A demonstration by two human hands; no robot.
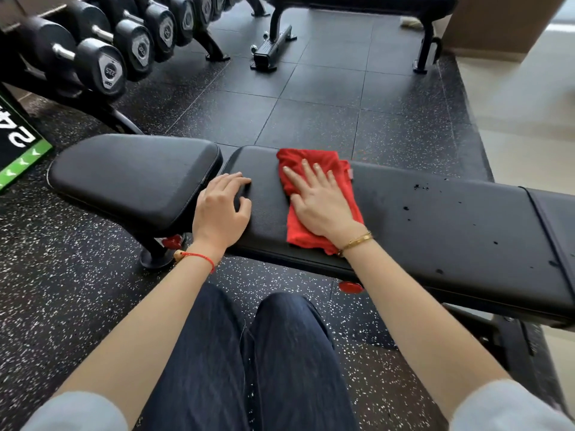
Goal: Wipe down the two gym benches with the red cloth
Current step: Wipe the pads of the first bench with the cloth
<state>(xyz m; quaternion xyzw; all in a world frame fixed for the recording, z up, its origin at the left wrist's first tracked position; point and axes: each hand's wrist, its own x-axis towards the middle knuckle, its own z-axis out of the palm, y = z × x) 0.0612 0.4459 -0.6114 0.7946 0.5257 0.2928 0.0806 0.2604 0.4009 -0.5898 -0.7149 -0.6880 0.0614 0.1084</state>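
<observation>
I see the speckled rubber floor (326,98) spread under everything, with the near gym bench (451,231) lying across my view, its long black back pad dotted with dark droplets and its seat pad (133,178) to the left. A second bench (357,4) stands at the far top edge, well apart. A rack of dumbbells (102,51) lines the upper left. My right hand (320,203) lies flat, fingers spread, pressing the red cloth (311,163) onto the back pad's left end. My left hand (222,209) rests beside it, fingers loosely curled, holding nothing
</observation>
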